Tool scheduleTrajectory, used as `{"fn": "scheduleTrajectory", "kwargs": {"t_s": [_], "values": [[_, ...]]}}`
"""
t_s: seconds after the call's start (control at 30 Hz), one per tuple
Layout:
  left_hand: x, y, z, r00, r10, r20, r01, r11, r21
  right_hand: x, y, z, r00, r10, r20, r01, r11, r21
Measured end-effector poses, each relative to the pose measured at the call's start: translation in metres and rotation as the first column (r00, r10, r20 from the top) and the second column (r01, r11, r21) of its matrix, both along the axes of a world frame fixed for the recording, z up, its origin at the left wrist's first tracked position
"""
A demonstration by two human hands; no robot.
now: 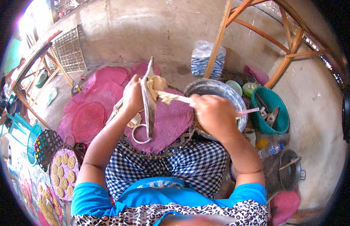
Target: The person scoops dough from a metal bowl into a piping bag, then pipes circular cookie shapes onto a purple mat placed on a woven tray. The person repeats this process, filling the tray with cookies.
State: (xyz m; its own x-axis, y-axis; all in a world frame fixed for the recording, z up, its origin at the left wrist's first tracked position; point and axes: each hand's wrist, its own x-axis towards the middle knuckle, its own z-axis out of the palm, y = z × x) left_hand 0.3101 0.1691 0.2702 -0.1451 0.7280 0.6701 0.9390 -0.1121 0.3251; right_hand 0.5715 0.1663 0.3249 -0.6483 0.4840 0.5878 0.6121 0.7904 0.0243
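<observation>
My left hand (133, 94) grips a thin, greyish board (150, 113) held up on edge, with pale yellow dough (158, 83) stuck to its right face. My right hand (215, 113), somewhat blurred, is closed on a pale, flat spatula-like tool (182, 99) whose dough-smeared tip meets the dough on the board. Below the board lies a pink mesh cloth (173, 121) on a round woven tray (160, 156) over my lap. A pale ring (135, 138) is at the board's lower end, and a small round dough piece (134, 120) is partly hidden behind the board.
A large metal basin (239, 104) stands at the right, beside a green tub (285, 113) of tools. Further right are a plastic bottle (273, 149) and a dark pan (286, 180). Pink mesh rounds (89, 121) and a tray of round cakes (55, 188) lie at the left.
</observation>
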Motion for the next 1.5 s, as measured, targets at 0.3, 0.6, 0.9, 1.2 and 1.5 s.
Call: {"fn": "scheduleTrajectory", "kwargs": {"t_s": [0.3,0.6,0.9,1.2,1.5], "values": [[0.019,0.007,0.005,0.984,-0.094,0.150,0.073,0.987,0.143,-0.034,0.031,-0.106,0.754,-0.128,-0.644,-0.109,0.943,-0.315],[0.008,0.012,0.007,0.955,-0.127,0.268,0.115,0.992,0.061,-0.035,-0.001,-0.119,0.756,0.054,-0.653,-0.223,0.958,-0.179],[-0.004,0.033,0.010,0.656,-0.437,0.615,0.674,0.706,-0.218,-0.017,0.049,-0.112,0.822,-0.188,-0.538,-0.029,0.929,-0.369],[-0.001,0.034,0.026,0.922,-0.289,0.257,0.323,0.941,-0.099,0.009,0.023,-0.109,0.749,-0.102,-0.655,-0.318,0.812,-0.489],[0.006,-0.016,0.063,-0.131,-0.409,0.903,0.759,0.544,0.357,0.067,0.052,-0.115,0.944,-0.321,-0.081,0.203,0.753,-0.626]]}}
